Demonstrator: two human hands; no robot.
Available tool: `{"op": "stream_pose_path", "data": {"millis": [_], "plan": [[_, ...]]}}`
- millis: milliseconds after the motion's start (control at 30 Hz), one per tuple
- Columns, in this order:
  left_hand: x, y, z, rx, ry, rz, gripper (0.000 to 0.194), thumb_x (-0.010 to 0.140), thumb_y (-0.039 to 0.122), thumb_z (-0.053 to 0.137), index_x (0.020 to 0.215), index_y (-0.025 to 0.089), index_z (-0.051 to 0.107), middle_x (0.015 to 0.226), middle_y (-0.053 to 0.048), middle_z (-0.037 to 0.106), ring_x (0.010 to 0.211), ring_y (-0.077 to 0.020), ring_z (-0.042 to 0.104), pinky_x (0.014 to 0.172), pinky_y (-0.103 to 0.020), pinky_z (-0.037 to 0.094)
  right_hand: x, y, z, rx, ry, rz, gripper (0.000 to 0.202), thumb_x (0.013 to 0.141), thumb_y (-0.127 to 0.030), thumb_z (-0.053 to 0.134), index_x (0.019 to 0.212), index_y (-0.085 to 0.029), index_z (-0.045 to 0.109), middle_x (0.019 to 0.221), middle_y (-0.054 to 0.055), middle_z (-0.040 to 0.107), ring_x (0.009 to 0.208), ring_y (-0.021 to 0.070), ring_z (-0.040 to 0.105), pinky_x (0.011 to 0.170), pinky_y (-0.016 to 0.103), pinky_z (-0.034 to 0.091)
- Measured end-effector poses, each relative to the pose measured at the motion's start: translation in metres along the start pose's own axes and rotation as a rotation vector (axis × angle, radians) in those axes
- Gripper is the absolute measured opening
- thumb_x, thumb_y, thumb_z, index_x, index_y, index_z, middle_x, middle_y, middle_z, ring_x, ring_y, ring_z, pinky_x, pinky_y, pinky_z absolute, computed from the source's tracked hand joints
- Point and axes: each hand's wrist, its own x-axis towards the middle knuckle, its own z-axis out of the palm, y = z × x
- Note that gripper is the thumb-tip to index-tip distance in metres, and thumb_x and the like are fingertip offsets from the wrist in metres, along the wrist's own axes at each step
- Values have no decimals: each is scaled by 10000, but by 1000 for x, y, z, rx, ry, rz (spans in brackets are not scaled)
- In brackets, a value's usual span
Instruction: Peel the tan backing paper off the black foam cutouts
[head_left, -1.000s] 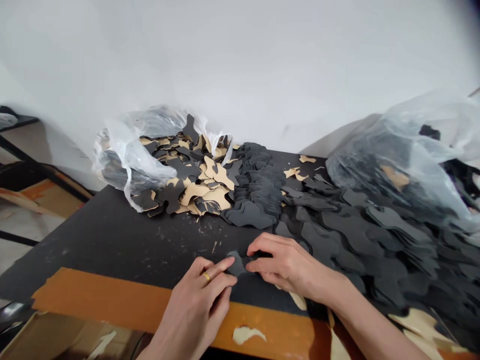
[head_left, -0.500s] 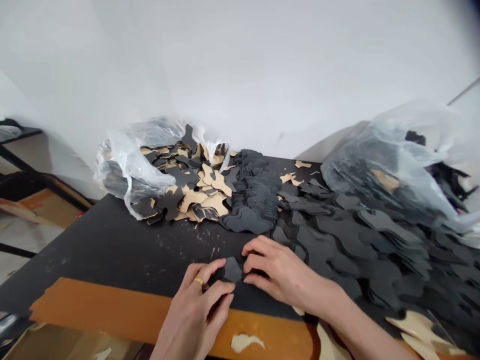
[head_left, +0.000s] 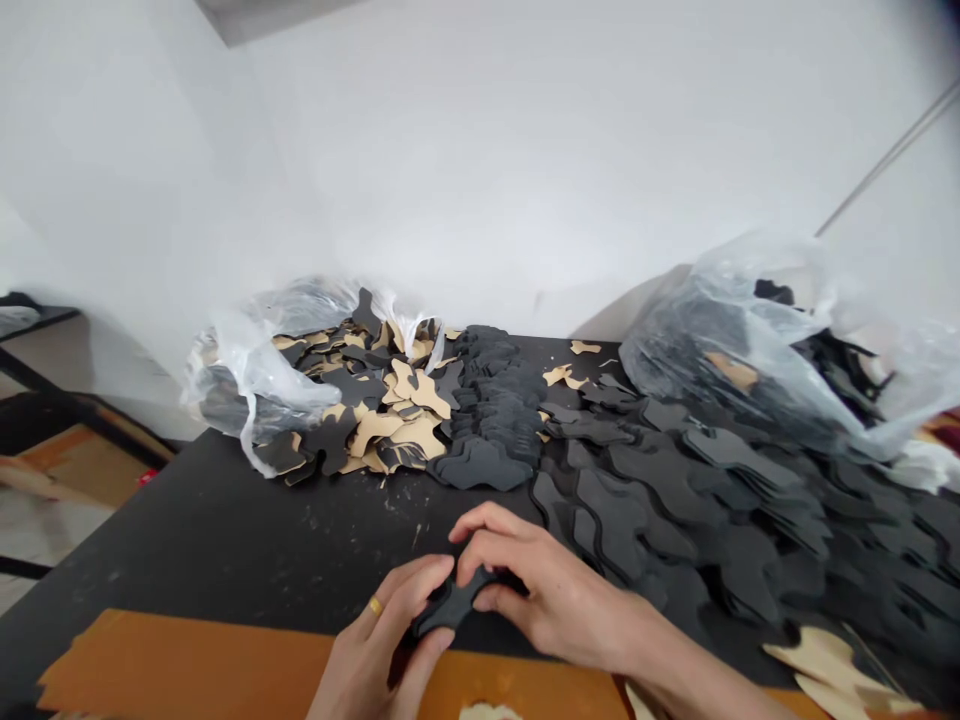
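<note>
My left hand (head_left: pixel 386 635), with a gold ring on one finger, is closed on the left side of a small dark foam piece (head_left: pixel 457 606) with a wavy outline. My right hand (head_left: pixel 547 590) pinches the other side of the same piece, thumb below and fingers curled over the top. The piece is low over the table near its front edge, and my fingers hide its ends. Just beyond my hands lies an overlapping row of black foam pieces (head_left: pixel 484 465). To their right spreads a heap of dark wavy-edged pieces (head_left: pixel 667 490).
Tan-backed pieces (head_left: pixel 409 435) spill from a clear plastic bag (head_left: pixel 262 375) at the back left. Another plastic bag (head_left: pixel 675 340) with dark pieces stands at the back right. Brown tape (head_left: pixel 195 655) runs along the black table's (head_left: pixel 300 540) front edge. Tan paper scraps (head_left: pixel 825 665) lie front right.
My right hand has come in from beside the foam piece and closed on it. My left hand has tightened around its other side. The camera view has shifted slightly.
</note>
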Motion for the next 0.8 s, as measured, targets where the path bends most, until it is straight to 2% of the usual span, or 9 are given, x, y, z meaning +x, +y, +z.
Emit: {"op": "stream_pose_path", "data": {"millis": [100, 200, 267, 367, 400, 467, 533, 667, 800], "plan": [[-3, -2, 1, -166, 9, -84, 339, 936, 230, 563, 1269, 291, 554, 1086, -30, 750, 809, -144, 740, 721, -190, 601, 1, -6, -1, 0, -7, -91, 333, 889, 15, 495, 1058, -236, 633, 1192, 34, 610, 1071, 142, 606, 921, 260, 479], [-4, -5, 2, -338, 36, -194, 316, 1000, 263, 455, 1309, 263, 522, 1179, -67, 723, 879, -160, 743, 732, -214, 615, -1, -7, -12, -20, 82, -142, 319, 925, -17, 466, 1085, -221, 651, 1100, 38, 666, 1005, 133, 636, 870, 231, 504], [-2, -7, -3, -336, 61, -198, 287, 1005, 251, 442, 1272, 263, 546, 1212, -70, 706, 955, -173, 732, 777, -238, 615, -6, -4, -29, -84, 246, -122, 286, 939, -60, 479, 1063, -233, 670, 1103, 41, 674, 1009, 148, 643, 881, 250, 510], [9, -8, -17, -132, 57, -60, 216, 969, 207, 508, 1143, 270, 619, 1206, -57, 699, 1074, -192, 685, 895, -289, 579, -15, 9, -62, -296, 626, -26, 194, 947, -160, 526, 1033, -251, 674, 1091, 59, 676, 1040, 213, 634, 933, 360, 507], [16, -8, -22, -50, 41, -16, 212, 959, 193, 519, 1125, 269, 627, 1219, -59, 689, 1100, -198, 668, 922, -309, 565, -17, 14, -71, -422, 767, 3, 182, 941, -185, 544, 1054, -250, 670, 1154, 78, 652, 1100, 248, 603, 969, 416, 486], [36, -5, -28, 85, 2, 45, 233, 952, 166, 505, 1125, 258, 629, 1226, -66, 677, 1101, -206, 651, 933, -343, 554, -18, 23, -81, -672, 916, 30, 207, 912, -227, 599, 1107, -233, 665, 1343, 122, 538, 1266, 335, 467, 1045, 528, 406], [59, -2, -27, 195, -40, 95, 244, 940, 135, 493, 1108, 237, 638, 1196, -67, 682, 1103, -222, 628, 952, -382, 537, -14, 29, -76, -788, 892, -2, 223, 903, -220, 608, 1120, -212, 659, 1382, 142, 490, 1295, 358, 417, 1054, 553, 388], [100, -1, -8, 351, -157, 98, 289, 901, 119, 550, 1166, 213, 616, 1181, -63, 659, 1135, -256, 560, 967, -415, 513, 0, 36, -40, -694, 634, -45, 199, 928, -135, 537, 1090, -208, 628, 1091, 103, 631, 1047, 262, 581, 894, 425, 528], [112, -8, 10, 370, -156, 46, 316, 877, 104, 581, 1173, 211, 607, 1158, -73, 626, 1122, -270, 550, 966, -431, 502, 9, 40, -12, -678, 448, 34, 302, 902, -97, 544, 1184, -200, 572, 1126, 100, 626, 1004, 261, 596, 837, 416, 558]]}}
